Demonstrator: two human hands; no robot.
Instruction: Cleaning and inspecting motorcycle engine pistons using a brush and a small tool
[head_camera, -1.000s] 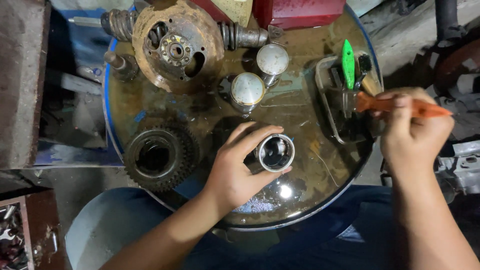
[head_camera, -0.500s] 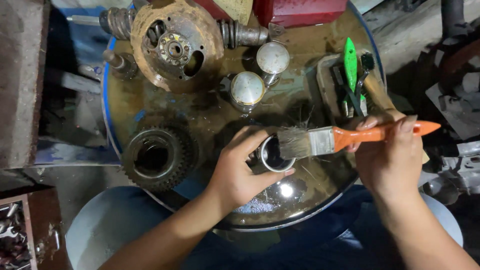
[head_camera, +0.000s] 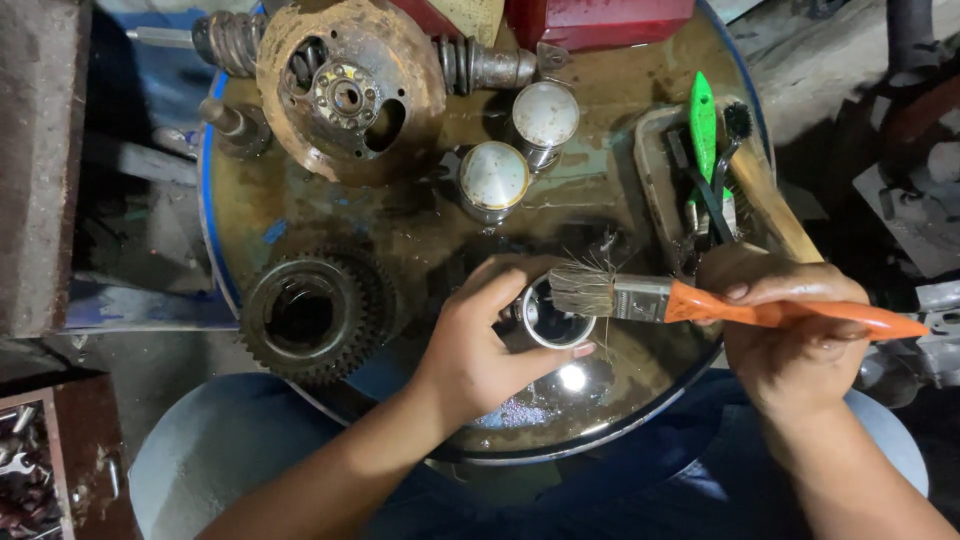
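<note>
Left hand (head_camera: 478, 345) grips a short metal cylinder (head_camera: 548, 315), open end up, fingers (head_camera: 520, 275) wrapped around its far side and thumb on the near side; it sits near-centre on the round oily tabletop (head_camera: 300, 205), a drum top with a blue rim. Right hand (head_camera: 790, 335) closed around the orange handle of a paintbrush (head_camera: 680, 303), held roughly level, handle pointing right past the rim. Bristles lie over the cylinder's far-right edge, touching or just above it; cannot tell which. Left of the cylinder, a dark toothed gear (head_camera: 310, 315) lies flat. Far left, a rusty round plate with holes (head_camera: 345, 90), a ribbed shaft behind it. Two pale-topped pistons (head_camera: 493, 178) stand at the far centre, close together. Far right, a shallow tray (head_camera: 655, 175) holds a green-handled brush (head_camera: 703, 125) and a dark one. A red box (head_camera: 600, 20) sits at the far edge.
</note>
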